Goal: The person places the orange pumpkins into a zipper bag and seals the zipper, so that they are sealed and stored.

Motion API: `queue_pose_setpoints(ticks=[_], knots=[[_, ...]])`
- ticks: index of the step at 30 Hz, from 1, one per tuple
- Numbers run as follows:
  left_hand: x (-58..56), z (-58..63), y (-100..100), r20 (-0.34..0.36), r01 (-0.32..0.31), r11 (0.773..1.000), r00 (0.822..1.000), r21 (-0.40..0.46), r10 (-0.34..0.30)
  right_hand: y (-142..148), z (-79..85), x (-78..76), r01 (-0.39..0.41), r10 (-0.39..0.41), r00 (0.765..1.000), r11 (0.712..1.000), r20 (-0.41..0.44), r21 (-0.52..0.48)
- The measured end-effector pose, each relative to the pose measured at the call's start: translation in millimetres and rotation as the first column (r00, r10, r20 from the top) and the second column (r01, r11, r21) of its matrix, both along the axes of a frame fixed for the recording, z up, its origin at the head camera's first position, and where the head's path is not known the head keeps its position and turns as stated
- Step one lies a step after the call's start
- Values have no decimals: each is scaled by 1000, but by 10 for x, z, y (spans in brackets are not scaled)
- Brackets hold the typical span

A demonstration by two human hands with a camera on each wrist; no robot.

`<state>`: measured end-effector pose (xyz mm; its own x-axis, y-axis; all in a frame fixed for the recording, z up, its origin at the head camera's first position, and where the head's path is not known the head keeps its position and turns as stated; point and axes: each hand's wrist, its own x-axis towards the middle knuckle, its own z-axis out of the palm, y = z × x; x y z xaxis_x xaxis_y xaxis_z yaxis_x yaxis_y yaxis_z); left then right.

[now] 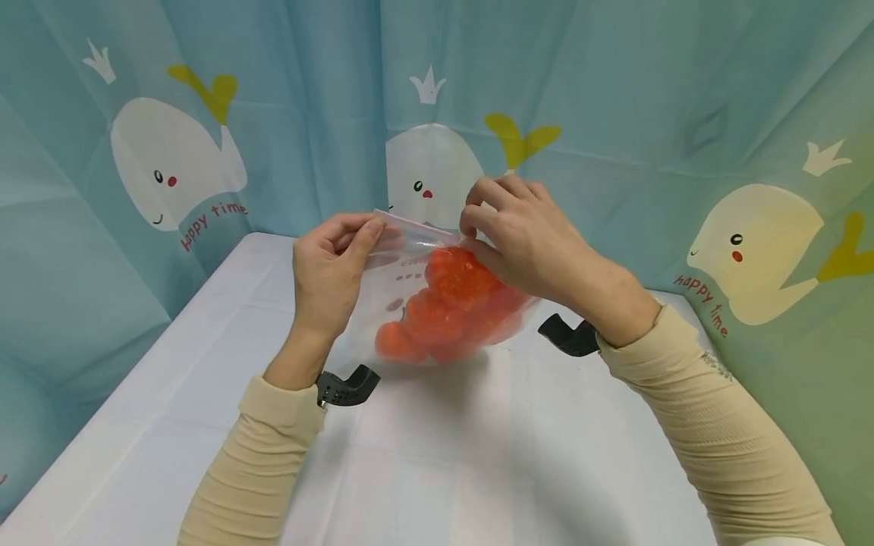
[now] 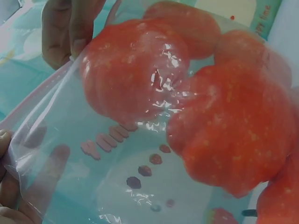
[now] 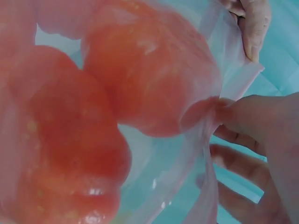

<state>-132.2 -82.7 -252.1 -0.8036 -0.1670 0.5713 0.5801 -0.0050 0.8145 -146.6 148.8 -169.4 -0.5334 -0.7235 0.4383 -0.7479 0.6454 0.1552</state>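
Note:
A clear zip bag (image 1: 369, 307) with printed marks hangs above the table, holding several ribbed red-orange tomatoes (image 1: 464, 279). My left hand (image 1: 328, 273) pinches the bag's top left corner between thumb and fingers. Farther along the same pink-edged top, my right hand (image 1: 529, 235) pinches the plastic, its knuckles bent above the fruit. Through the film in the left wrist view, the tomatoes (image 2: 233, 126) look glossy and lumpy. The right wrist view has the thumb of my right hand (image 3: 271, 135) pressed at the bag's edge (image 3: 210, 172).
Below the bag is a table with a white cloth (image 1: 423, 455). Blue-green curtains (image 1: 328, 114) printed with whales stand around its back and sides. A black wrist mount (image 1: 348, 385) sits on my left wrist, and another black mount (image 1: 570, 335) on my right.

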Motion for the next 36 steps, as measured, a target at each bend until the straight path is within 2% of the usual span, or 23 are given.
queue_pose_setpoints(ticks=[6, 8, 10, 11, 13, 16, 18, 19, 20, 21, 23, 26, 30, 34, 36], knots=[[3, -32, -54, 23, -14, 999, 1000, -50, 15, 14, -23, -25, -34, 34, 986, 999, 163, -6], [12, -17, -73, 19, -49, 990, 998, -133, 52, 10, -38, -37, -32, 32, 984, 999, 178, -3], [26, 24, -79, -37, -108, 957, 994, -269, 102, 1, -54, -46, -18, 16, 985, 1000, 170, 13], [36, 52, -74, -89, -150, 925, 988, -349, 127, -4, -63, -51, -8, 4, 986, 1000, 164, 23], [55, 117, -46, -218, -256, 824, 962, -506, 165, -12, -76, -57, 11, -17, 988, 999, 152, 37], [74, 203, 35, -420, -400, 632, 899, -664, 128, -20, -94, -57, 10, -15, 991, 999, 133, 36], [77, 239, 95, -498, -466, 515, 863, -719, 86, -27, -106, -56, -11, 9, 993, 1000, 120, 20], [74, 251, 121, -525, -492, 470, 848, -733, 69, -32, -112, -54, -24, 22, 993, 1000, 117, 11], [70, 254, 142, -542, -510, 434, 838, -743, 58, -37, -118, -52, -36, 36, 993, 999, 116, 3], [64, 255, 157, -550, -520, 410, 833, -749, 51, -43, -125, -53, -48, 48, 992, 999, 120, -7], [47, 248, 174, -554, -524, 395, 831, -755, 44, -52, -141, -53, -66, 68, 988, 998, 141, -22], [21, 223, 172, -542, -508, 409, 839, -758, 38, -41, -154, -57, -72, 78, 977, 997, 198, -41], [-7, 186, 141, -514, -479, 455, 856, -750, 54, 66, -141, -67, -28, 47, 948, 998, 315, -65], [-13, 163, 108, -477, -446, 501, 876, -742, 74, 271, -127, -70, 70, -28, 898, 994, 439, -80], [-18, 155, 97, -466, -437, 512, 881, -740, 78, 383, -129, -68, 124, -65, 864, 989, 499, -85]])
